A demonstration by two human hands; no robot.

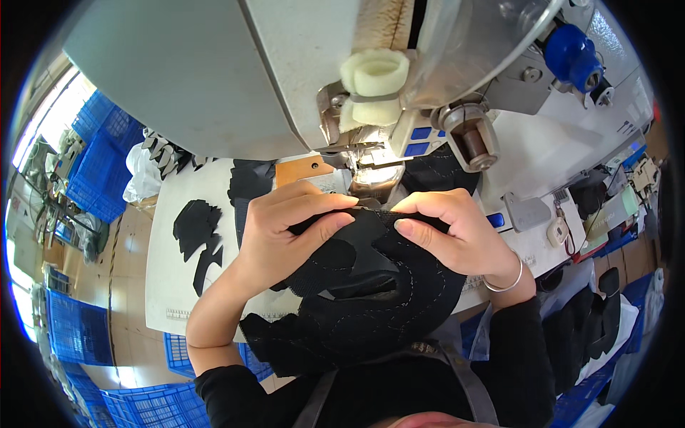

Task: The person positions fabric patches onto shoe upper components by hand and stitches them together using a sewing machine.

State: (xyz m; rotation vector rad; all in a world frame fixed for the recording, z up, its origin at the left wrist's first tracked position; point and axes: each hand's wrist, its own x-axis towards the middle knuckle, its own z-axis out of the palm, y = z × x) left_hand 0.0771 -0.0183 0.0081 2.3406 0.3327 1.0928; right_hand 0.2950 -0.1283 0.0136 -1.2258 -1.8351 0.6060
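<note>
A black fabric piece (357, 299) with pale stitch lines hangs between my hands, its lower part spilling over the table's front edge toward my lap. My left hand (289, 225) pinches its upper edge between thumb and fingers. On the other side of that edge, my right hand (457, 232) pinches the same fabric, a silver bangle (508, 279) on its wrist. Just beyond my fingertips is the lit needle area of a sewing machine (374, 160). The exact layers under my fingers are hard to make out.
Loose black cut pieces (196, 228) lie on the white table (168, 285) at left, near an orange-brown plate (303, 168). A thread bobbin (471, 143) sits on the machine at right. Blue crates (78, 328) stand on the floor at left. More black pieces (585, 328) lie at right.
</note>
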